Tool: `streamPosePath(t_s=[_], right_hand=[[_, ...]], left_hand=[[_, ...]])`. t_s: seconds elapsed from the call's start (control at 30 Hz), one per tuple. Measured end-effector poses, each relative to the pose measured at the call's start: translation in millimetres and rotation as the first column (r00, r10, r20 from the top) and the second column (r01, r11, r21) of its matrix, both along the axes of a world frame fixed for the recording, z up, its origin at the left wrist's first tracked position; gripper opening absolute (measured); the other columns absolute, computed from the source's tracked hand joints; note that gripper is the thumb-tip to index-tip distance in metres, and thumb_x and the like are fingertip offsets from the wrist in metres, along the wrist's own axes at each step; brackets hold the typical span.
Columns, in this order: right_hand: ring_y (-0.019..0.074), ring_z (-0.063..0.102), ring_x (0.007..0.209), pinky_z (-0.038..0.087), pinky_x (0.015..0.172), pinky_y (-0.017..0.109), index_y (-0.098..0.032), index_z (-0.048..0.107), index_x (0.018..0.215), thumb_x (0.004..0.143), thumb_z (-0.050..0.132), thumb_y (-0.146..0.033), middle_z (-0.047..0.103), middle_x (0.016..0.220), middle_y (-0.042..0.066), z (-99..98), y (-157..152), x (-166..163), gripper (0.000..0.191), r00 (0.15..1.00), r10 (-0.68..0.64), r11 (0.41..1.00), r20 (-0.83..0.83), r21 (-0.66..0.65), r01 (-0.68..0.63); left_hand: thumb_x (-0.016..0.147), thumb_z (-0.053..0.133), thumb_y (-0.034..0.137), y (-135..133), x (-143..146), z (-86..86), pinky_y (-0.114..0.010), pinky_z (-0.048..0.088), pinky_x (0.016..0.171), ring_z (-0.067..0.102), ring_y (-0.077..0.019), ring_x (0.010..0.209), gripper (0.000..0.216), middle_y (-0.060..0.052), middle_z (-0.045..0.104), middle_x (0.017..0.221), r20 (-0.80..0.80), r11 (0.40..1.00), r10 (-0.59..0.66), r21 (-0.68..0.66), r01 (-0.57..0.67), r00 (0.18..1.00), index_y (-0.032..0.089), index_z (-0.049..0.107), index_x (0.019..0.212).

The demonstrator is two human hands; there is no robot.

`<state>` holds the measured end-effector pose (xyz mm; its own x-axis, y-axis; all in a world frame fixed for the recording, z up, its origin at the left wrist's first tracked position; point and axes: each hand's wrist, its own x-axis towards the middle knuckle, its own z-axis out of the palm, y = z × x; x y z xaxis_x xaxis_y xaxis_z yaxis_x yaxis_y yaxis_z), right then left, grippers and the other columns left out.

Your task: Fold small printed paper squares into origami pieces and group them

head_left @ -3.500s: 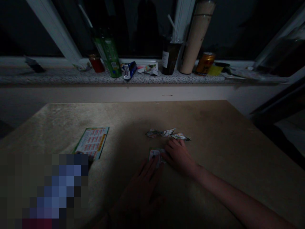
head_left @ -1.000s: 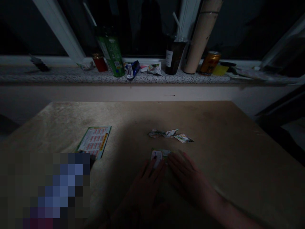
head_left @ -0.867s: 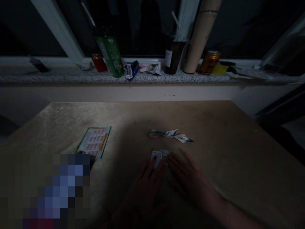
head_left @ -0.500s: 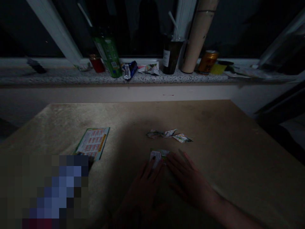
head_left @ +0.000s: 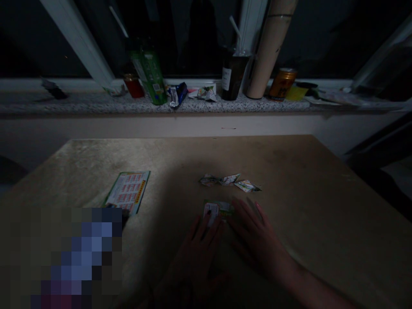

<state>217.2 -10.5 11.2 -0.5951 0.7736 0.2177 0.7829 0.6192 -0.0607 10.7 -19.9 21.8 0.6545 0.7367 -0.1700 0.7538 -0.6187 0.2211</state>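
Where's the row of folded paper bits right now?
In the head view, the row of folded paper bits lies on the table, just right of the picture's middle, beyond the flat paper under the fingers of the left hand.

We find the whole view dim. The light falls best on the table (head_left: pixel 96 154) at left of the frame, while a wide soft shadow covers its middle, and there the left hand (head_left: pixel 197 252) almost sinks into darkness. The windows (head_left: pixel 317 43) are black, with weak reflections. Large square blocks hide the lower left corner; the right edge looks stretched and unclear.
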Motion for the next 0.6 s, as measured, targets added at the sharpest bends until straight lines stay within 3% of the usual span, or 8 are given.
streamPosePath(t_s=[0.2,0.37,0.6], right_hand=[[0.03,0.019,0.135,0.019,0.105,0.059,-0.025,0.048,0.129,0.087,0.049,-0.036,0.026,0.147,0.013,-3.5,0.3,3.6,0.043,0.999,-0.034,0.999,-0.029,-0.012,0.034],[0.0318,0.018,0.135,0.02,0.104,0.059,-0.021,0.048,0.129,0.087,0.049,-0.03,0.021,0.148,0.014,-7.1,1.0,6.3,0.043,0.997,-0.07,0.997,-0.033,-0.013,0.07],[0.0312,0.019,0.135,0.024,0.104,0.058,-0.026,0.052,0.125,0.088,0.047,-0.023,0.017,0.15,0.009,-9.5,4.4,10.5,0.038,0.991,-0.076,0.997,-0.108,0.008,0.077]], left_hand=[[0.076,0.053,0.059,-2.0,-0.3,-1.9,-0.049,0.01,0.11,0.006,-0.0331,0.137,0.089,-0.01,0.011,0.151,0.015,1.0,0.011,0.018,-0.012,1.0,0.013,0.018,0.144],[0.078,0.053,0.055,-3.2,0.4,4.0,-0.047,0.011,0.11,0.006,-0.0322,0.137,0.084,-0.01,0.014,0.151,0.019,0.999,0.035,0.034,-0.035,0.999,0.013,0.02,0.143],[0.077,0.055,0.058,-2.7,0.9,7.8,-0.048,0.012,0.109,0.008,-0.0324,0.137,0.088,-0.01,0.014,0.15,0.021,0.999,0.026,0.024,-0.027,0.999,0.013,0.02,0.143]])
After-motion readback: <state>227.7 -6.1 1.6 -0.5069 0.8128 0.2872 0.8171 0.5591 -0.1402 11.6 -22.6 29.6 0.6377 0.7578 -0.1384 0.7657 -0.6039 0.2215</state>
